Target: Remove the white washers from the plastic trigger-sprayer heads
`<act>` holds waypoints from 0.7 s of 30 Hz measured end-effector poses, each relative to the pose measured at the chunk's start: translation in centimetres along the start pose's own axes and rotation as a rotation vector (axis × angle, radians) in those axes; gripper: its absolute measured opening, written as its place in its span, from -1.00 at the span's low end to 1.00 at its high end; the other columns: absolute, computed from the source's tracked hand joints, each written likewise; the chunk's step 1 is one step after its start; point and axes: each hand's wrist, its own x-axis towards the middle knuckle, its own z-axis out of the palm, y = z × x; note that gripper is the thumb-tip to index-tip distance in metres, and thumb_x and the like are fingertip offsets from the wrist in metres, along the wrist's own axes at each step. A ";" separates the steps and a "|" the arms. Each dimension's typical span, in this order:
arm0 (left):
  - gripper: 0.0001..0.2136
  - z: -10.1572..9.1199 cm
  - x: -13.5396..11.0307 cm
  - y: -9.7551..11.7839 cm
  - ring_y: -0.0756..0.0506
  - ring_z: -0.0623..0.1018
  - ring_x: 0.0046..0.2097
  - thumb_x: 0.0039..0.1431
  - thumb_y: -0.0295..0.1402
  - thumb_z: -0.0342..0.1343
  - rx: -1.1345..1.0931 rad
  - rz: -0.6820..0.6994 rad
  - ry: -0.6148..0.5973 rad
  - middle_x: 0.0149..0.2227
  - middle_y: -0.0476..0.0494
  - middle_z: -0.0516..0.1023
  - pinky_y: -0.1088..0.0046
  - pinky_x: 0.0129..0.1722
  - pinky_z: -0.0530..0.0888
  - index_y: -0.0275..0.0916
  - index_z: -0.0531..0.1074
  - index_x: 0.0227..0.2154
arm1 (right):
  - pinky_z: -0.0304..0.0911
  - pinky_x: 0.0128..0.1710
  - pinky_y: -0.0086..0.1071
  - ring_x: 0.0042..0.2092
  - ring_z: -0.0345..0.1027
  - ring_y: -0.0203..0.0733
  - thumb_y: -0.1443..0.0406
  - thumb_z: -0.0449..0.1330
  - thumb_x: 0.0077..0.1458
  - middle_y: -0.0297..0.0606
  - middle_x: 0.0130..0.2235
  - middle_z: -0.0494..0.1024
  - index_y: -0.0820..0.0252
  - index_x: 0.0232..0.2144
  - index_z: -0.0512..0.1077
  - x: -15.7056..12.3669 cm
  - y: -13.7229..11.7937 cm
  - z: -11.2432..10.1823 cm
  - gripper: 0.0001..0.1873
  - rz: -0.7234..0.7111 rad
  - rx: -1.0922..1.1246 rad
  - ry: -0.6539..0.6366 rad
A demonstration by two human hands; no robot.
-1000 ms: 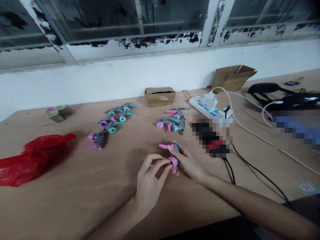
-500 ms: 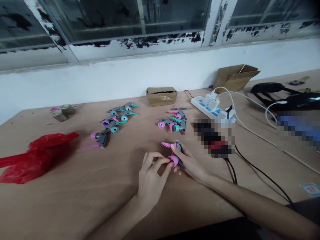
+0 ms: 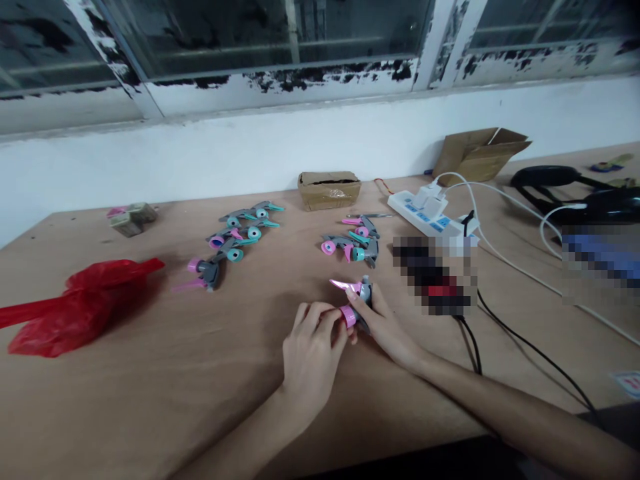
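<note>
My right hand (image 3: 385,327) grips a grey spray-trigger head with a pink trigger and pink collar (image 3: 356,301) just above the wooden table (image 3: 150,387). My left hand (image 3: 313,350) is pinched on the pink collar end of the same piece. A group of similar grey, pink and teal trigger heads (image 3: 239,240) lies further back on the left. A smaller group of trigger heads (image 3: 353,243) lies right behind my hands.
A red plastic bag (image 3: 75,303) lies at the left. A small cardboard box (image 3: 329,190) and an open carton (image 3: 477,155) stand by the wall. A white power strip (image 3: 430,213) with white and black cables (image 3: 525,347) occupies the right, beside black gear (image 3: 560,187).
My left fingers have closed in onto the pink collar. The view has shifted slightly, so everything sits a little further right.
</note>
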 end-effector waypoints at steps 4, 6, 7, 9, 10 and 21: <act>-0.91 -0.1 0.2 -0.5 -0.10 0.41 -0.20 0.09 -0.49 0.10 -0.071 -0.081 -0.022 -0.26 -0.07 0.41 0.42 -0.35 0.43 -0.18 0.47 -0.43 | 0.36 -0.53 -0.39 -0.53 0.35 -0.35 0.08 0.09 0.13 -0.50 -0.47 0.35 0.08 -0.29 0.02 0.0 0.3 0.0 -0.67 -0.033 -0.014 -0.045; -0.90 0.0 0.3 -0.9 -0.10 0.41 -0.21 0.08 -0.49 0.11 -0.130 -0.100 -0.029 -0.28 -0.07 0.38 0.37 -0.30 0.44 -0.18 0.48 -0.46 | 0.37 -0.50 -0.38 -0.52 0.35 -0.34 0.09 0.09 0.13 -0.49 -0.45 0.35 0.07 -0.26 0.02 0.0 0.4 0.0 -0.68 -0.040 -0.043 -0.055; -0.89 0.0 0.3 -1.1 -0.10 0.41 -0.21 0.08 -0.49 0.11 -0.155 -0.103 -0.040 -0.30 -0.07 0.38 0.34 -0.28 0.44 -0.18 0.49 -0.47 | 0.37 -0.50 -0.38 -0.51 0.35 -0.34 0.10 0.10 0.13 -0.48 -0.44 0.34 0.07 -0.25 0.02 0.0 0.4 0.0 -0.68 -0.049 -0.057 -0.055; -0.87 0.0 0.3 -1.5 -0.11 0.41 -0.22 0.08 -0.50 0.10 -0.189 -0.102 -0.068 -0.31 -0.07 0.37 0.29 -0.24 0.44 -0.18 0.50 -0.48 | 0.38 -0.50 -0.37 -0.51 0.35 -0.34 0.11 0.11 0.12 -0.47 -0.41 0.32 0.06 -0.23 0.03 -0.1 0.4 -0.1 -0.68 -0.074 -0.084 -0.054; -0.87 0.0 0.2 -1.6 -0.11 0.41 -0.21 0.09 -0.50 0.10 -0.198 -0.100 -0.080 -0.31 -0.08 0.37 0.28 -0.23 0.44 -0.18 0.50 -0.48 | 0.38 -0.50 -0.36 -0.51 0.35 -0.34 0.12 0.11 0.12 -0.46 -0.40 0.32 0.06 -0.22 0.03 -0.1 0.4 -0.1 -0.68 -0.083 -0.098 -0.054; -0.92 -0.1 0.1 -0.5 -0.08 0.39 -0.19 0.14 -0.48 0.08 -0.217 0.105 0.145 -0.25 -0.11 0.33 0.33 -0.21 0.43 -0.20 0.46 -0.36 | 0.19 -0.66 -0.53 -0.60 0.28 -0.39 0.03 0.15 0.07 -0.50 -0.56 0.34 0.12 -0.28 0.19 0.6 -0.4 -0.6 -0.66 0.247 0.245 -0.156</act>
